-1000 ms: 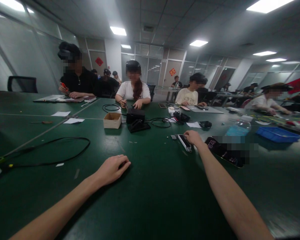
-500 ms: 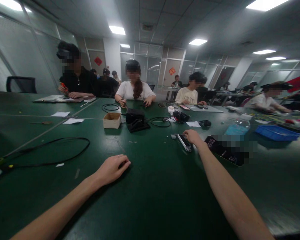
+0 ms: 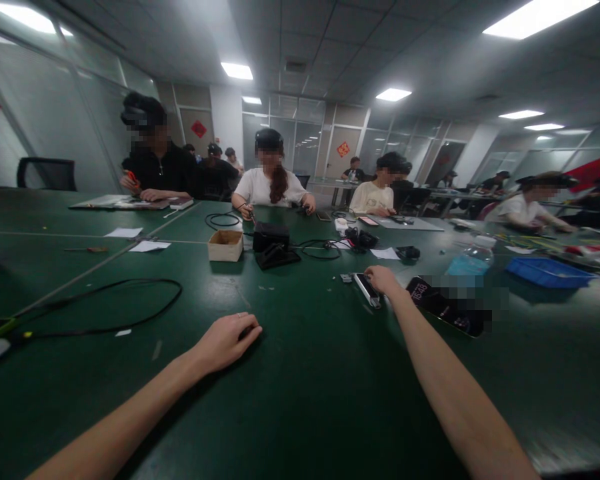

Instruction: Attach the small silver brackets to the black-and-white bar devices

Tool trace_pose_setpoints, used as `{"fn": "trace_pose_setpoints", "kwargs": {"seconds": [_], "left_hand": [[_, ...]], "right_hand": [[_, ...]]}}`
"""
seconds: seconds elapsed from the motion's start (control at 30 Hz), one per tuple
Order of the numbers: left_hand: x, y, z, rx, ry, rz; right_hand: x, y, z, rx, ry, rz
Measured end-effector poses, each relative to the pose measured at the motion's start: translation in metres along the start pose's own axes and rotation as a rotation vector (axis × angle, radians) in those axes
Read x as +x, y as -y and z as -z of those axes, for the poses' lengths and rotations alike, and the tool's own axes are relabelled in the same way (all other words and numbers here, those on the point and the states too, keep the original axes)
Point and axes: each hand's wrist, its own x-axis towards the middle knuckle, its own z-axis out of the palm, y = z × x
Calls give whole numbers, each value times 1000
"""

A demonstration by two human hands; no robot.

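Observation:
My left hand (image 3: pixel 227 343) rests on the green tabletop (image 3: pixel 300 400) with its fingers loosely curled, holding nothing. My right hand (image 3: pixel 384 280) lies farther forward, its fingers at the edge of a narrow white-edged handheld device (image 3: pixel 367 290). I cannot tell if that hand grips the device. Just right of it lies a dark phone (image 3: pixel 445 308), partly blurred out.
A black cable loop (image 3: pixel 105 310) lies left of my hands. Ahead stand a cardboard box (image 3: pixel 225 245) and a black unit (image 3: pixel 271 237) with cords. At right are a plastic bottle (image 3: pixel 473 263) and a blue tray (image 3: pixel 547 272). Several co-workers (image 3: pixel 270 180) sit across the table.
The whole view has tilted and shifted slightly with my head. Both my hands stay in nearly the same places on the table.

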Motion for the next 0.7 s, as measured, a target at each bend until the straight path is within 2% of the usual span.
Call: {"fn": "trace_pose_setpoints", "kwargs": {"seconds": [0.7], "left_hand": [[1, 0, 0, 14, 6, 9]], "right_hand": [[0, -2, 2, 14, -7, -56]]}}
